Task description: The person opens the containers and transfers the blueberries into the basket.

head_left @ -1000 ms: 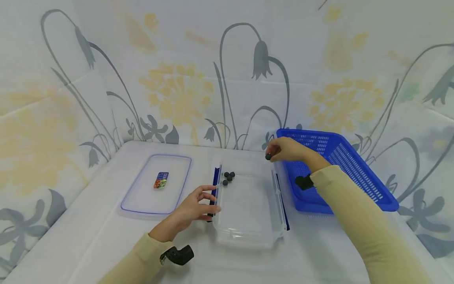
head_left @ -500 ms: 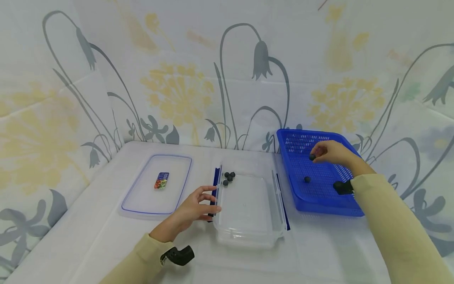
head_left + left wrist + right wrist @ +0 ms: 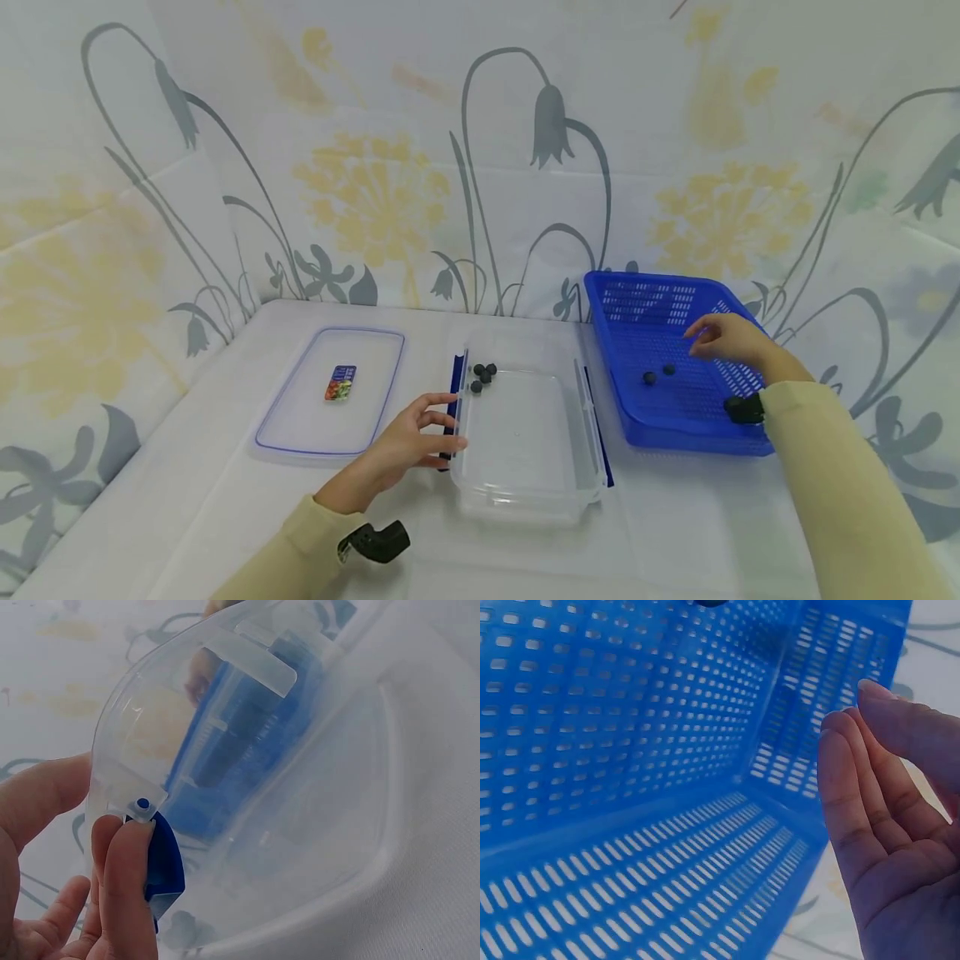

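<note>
Gripping clear box (image 3: 525, 442) w/ L hand (image 3: 401, 442); lid label (image 3: 341, 383) txt illeg.

A clear, blue-rimmed lid (image 3: 300, 417) bearing a colourful label (image 3: 341, 382) lies on the white bench (image 3: 217, 500); behind rises a pale backdrop (image 3: 420, 108) in grey-and-yellow floral print.

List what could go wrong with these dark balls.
The left hand grips the side of the clear container; a tug might roll the four loose balls inside. The right hand, hovering over the blue basket, could bump it and set the two balls there rolling.
</note>
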A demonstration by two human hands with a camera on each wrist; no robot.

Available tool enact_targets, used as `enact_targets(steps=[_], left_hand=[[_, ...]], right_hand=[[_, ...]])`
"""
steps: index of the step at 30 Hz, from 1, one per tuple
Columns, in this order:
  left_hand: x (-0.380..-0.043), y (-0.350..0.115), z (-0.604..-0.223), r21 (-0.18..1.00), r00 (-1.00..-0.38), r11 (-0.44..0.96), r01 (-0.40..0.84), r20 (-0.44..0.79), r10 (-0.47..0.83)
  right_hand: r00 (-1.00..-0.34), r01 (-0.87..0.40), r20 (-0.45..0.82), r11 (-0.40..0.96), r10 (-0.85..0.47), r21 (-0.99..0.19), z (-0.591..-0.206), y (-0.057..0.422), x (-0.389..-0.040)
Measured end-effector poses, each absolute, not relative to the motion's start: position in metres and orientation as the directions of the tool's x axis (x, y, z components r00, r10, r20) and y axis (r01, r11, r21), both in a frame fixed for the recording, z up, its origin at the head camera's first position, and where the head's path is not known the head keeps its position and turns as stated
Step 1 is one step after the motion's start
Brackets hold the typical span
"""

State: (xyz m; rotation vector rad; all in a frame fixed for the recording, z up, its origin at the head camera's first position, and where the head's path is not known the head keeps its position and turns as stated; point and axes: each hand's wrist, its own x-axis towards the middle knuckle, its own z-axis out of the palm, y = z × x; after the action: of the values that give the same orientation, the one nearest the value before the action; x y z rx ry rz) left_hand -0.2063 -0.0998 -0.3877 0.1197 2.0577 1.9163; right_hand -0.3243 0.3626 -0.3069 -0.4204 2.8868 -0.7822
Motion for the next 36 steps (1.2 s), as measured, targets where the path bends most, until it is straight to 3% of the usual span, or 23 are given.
enact_targets(steps=[6, 16, 36], left_hand=[[-0.206, -0.100, -0.388, 0.982, -0.943, 0.096, -0.162, -0.183, 0.279], [-0.207, -0.101, -0.388, 0.983, -0.939, 0.089, -0.163, -0.182, 0.291], [-0.208, -0.100, -0.387, 0.980, -0.936, 0.094, -0.176, -0.196, 0.293]], right_hand=[[-0.952, -0.256, 0.003, 0.797, -0.305, -0.547, -0.290, 0.349, -0.322], [-0.923, -0.365, 0.102, 0.758, -0.371, -0.540, -0.267, 0.287, -0.311], [-0.865, -0.442, 0.118, 0.629, -0.488, -0.640, -0.282, 0.190, -0.318]])
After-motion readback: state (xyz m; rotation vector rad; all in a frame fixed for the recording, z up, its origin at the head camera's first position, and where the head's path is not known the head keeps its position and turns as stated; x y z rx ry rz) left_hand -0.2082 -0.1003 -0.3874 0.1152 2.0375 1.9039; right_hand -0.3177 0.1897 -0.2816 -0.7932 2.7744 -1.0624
